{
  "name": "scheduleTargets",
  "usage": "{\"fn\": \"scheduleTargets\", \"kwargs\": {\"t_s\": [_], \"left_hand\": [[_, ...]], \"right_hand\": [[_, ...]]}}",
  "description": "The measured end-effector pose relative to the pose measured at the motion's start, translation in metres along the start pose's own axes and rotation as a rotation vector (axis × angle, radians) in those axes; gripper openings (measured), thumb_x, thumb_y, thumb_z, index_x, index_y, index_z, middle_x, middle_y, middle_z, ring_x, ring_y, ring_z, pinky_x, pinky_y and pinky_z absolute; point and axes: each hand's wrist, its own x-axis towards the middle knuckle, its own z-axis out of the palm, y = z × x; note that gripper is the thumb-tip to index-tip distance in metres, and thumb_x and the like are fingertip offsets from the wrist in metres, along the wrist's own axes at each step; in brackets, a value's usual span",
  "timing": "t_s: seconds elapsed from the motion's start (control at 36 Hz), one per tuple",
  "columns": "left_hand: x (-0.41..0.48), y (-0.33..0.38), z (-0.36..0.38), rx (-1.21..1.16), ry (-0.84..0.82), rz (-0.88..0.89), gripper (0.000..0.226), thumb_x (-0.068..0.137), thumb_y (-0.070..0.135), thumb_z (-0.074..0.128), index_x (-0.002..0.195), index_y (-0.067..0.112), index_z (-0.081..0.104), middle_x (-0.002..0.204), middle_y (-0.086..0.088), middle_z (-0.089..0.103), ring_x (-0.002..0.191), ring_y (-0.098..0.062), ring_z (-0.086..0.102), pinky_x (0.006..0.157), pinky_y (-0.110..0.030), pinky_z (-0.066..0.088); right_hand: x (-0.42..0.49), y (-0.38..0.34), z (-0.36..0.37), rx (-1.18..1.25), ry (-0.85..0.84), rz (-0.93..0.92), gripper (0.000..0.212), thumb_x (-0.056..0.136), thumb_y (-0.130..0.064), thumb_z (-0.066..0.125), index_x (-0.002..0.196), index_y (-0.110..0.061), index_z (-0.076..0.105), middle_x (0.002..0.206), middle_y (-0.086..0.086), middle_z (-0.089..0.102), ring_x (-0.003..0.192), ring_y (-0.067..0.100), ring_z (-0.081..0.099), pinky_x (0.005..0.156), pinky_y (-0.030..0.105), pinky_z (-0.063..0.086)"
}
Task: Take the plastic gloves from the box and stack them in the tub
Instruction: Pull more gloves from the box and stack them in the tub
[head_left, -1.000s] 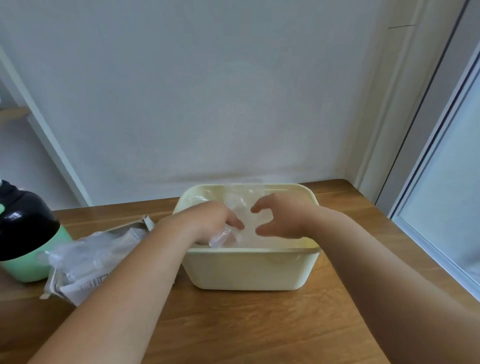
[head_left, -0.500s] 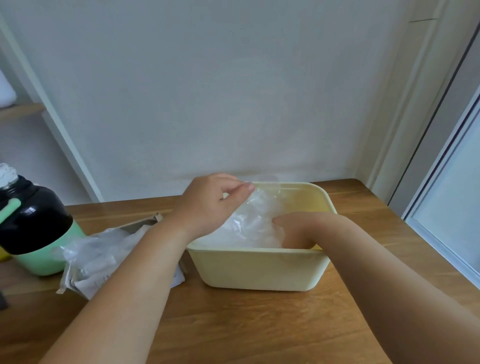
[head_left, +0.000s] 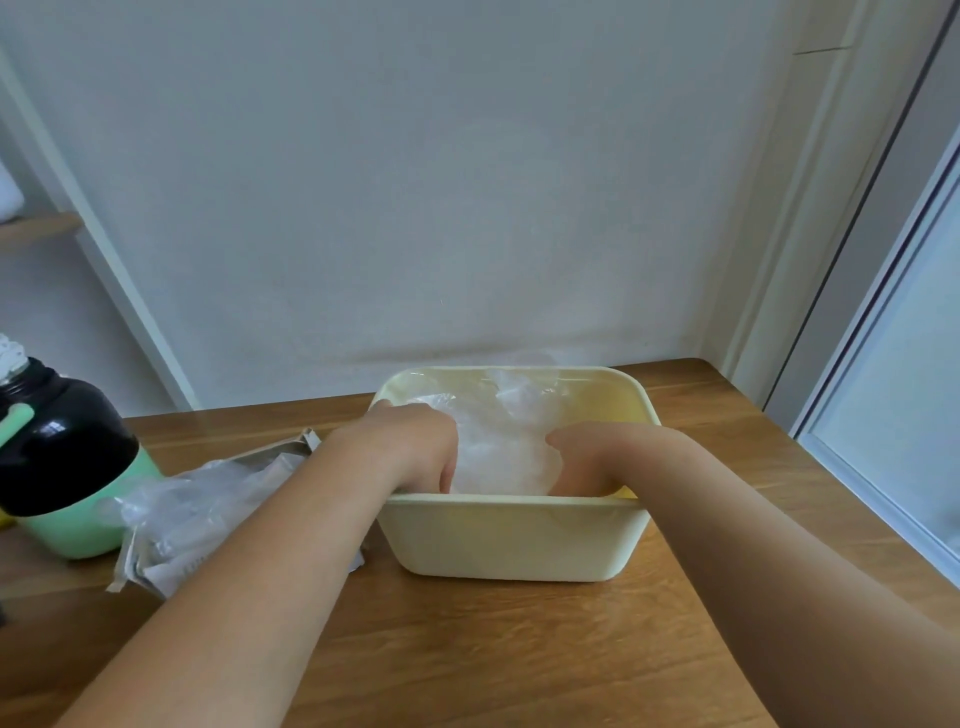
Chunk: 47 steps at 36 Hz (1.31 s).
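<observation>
A pale yellow tub (head_left: 511, 540) stands on the wooden table. Clear plastic gloves (head_left: 506, 447) lie crumpled inside it. My left hand (head_left: 415, 447) is down in the tub's left side, fingers curled onto the gloves. My right hand (head_left: 587, 457) is down in the right side, pressed against the same pile; its fingertips are hidden below the rim. The torn glove box (head_left: 208, 514) lies flat to the left of the tub, with more clear gloves spilling out of it, partly under my left forearm.
A green bottle with a black lid (head_left: 62, 467) stands at the far left, beside the box. The table (head_left: 467, 660) meets a white wall at the back and a window frame (head_left: 883, 467) on the right.
My left hand, raised above the tub's far rim half a second ago with a glove pinched, has come down into the tub. My right hand stays low in the tub.
</observation>
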Motion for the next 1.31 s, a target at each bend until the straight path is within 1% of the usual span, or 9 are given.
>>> {"fn": "scheduleTargets", "kwargs": {"t_s": [0.14, 0.39, 0.53, 0.64, 0.78, 0.89, 1.0, 1.19, 1.31], "left_hand": [[-0.012, -0.009, -0.001, -0.217, 0.242, 0.025, 0.012, 0.082, 0.030, 0.073, 0.094, 0.030, 0.072, 0.117, 0.011, 0.060, 0.108, -0.011, 0.054, 0.088, -0.028, 0.046], [-0.031, -0.017, 0.012, -0.729, 0.824, 0.027, 0.006, 0.085, 0.024, 0.072, 0.081, 0.029, 0.072, 0.091, 0.015, 0.064, 0.080, 0.011, 0.052, 0.073, -0.009, 0.038], [-0.040, -0.027, 0.024, -0.784, 0.926, -0.044, 0.009, 0.085, 0.018, 0.071, 0.083, 0.027, 0.074, 0.090, 0.015, 0.066, 0.083, 0.002, 0.058, 0.072, -0.004, 0.038], [-0.053, -0.036, 0.030, -0.812, 1.004, -0.113, 0.009, 0.086, 0.016, 0.069, 0.088, 0.022, 0.075, 0.089, 0.014, 0.065, 0.081, 0.006, 0.057, 0.070, 0.002, 0.036], [-0.079, -0.065, 0.043, -0.767, 0.971, -0.224, 0.017, 0.094, 0.016, 0.058, 0.103, 0.021, 0.071, 0.099, 0.013, 0.060, 0.088, 0.001, 0.055, 0.072, -0.002, 0.034], [-0.095, -0.083, 0.056, -0.680, 0.721, -0.273, 0.027, 0.098, 0.023, 0.051, 0.121, 0.023, 0.065, 0.113, 0.011, 0.063, 0.097, -0.006, 0.056, 0.084, -0.022, 0.044], [-0.102, -0.089, 0.066, -0.519, 0.527, -0.315, 0.030, 0.100, 0.036, 0.043, 0.105, 0.023, 0.070, 0.090, 0.006, 0.069, 0.078, -0.012, 0.062, 0.072, -0.035, 0.051], [-0.111, -0.097, 0.064, -0.598, 0.512, -0.296, 0.032, 0.099, 0.019, 0.048, 0.128, 0.026, 0.059, 0.120, 0.007, 0.066, 0.109, -0.010, 0.060, 0.088, -0.026, 0.048], [-0.113, -0.105, 0.064, -0.653, 0.536, -0.325, 0.024, 0.093, 0.016, 0.061, 0.115, 0.023, 0.067, 0.099, 0.012, 0.070, 0.092, -0.005, 0.063, 0.085, -0.025, 0.051]], "right_hand": [[-0.008, -0.001, -0.003, 0.006, 0.101, 0.005, 0.061, 0.087, -0.032, 0.064, 0.140, -0.009, 0.042, 0.141, 0.006, 0.046, 0.128, 0.025, 0.045, 0.103, 0.034, 0.037], [-0.025, -0.014, -0.018, -0.051, 0.426, -0.031, 0.047, 0.089, -0.035, 0.048, 0.136, -0.031, 0.045, 0.134, -0.012, 0.052, 0.120, 0.016, 0.051, 0.099, 0.034, 0.044], [-0.037, -0.028, -0.015, 0.133, 0.488, -0.172, 0.036, 0.096, -0.030, 0.046, 0.131, -0.027, 0.052, 0.132, -0.013, 0.054, 0.121, 0.010, 0.050, 0.083, 0.017, 0.033], [-0.040, -0.048, -0.014, 0.297, 0.556, -0.279, 0.025, 0.095, -0.026, 0.049, 0.113, -0.017, 0.063, 0.112, -0.006, 0.063, 0.103, 0.016, 0.058, 0.085, 0.026, 0.046], [-0.032, -0.085, -0.013, 0.445, 0.647, -0.443, 0.022, 0.094, -0.021, 0.050, 0.110, -0.017, 0.065, 0.094, -0.010, 0.061, 0.090, 0.010, 0.057, 0.075, 0.019, 0.041], [-0.024, -0.114, -0.006, 0.524, 0.692, -0.547, 0.023, 0.094, -0.017, 0.051, 0.110, -0.012, 0.067, 0.094, -0.006, 0.063, 0.083, 0.007, 0.055, 0.067, 0.005, 0.040], [-0.014, -0.140, 0.006, 0.526, 0.698, -0.612, 0.022, 0.093, -0.015, 0.052, 0.106, -0.011, 0.068, 0.097, -0.002, 0.069, 0.087, 0.013, 0.059, 0.078, 0.019, 0.044], [0.000, -0.164, 0.012, 0.434, 0.598, -0.677, 0.025, 0.092, -0.010, 0.048, 0.109, -0.010, 0.067, 0.101, 0.000, 0.068, 0.083, 0.009, 0.051, 0.070, 0.015, 0.035], [0.004, -0.171, 0.013, 0.392, 0.559, -0.703, 0.022, 0.092, -0.011, 0.049, 0.102, -0.008, 0.068, 0.089, -0.002, 0.064, 0.080, 0.013, 0.052, 0.068, 0.021, 0.038]]}}
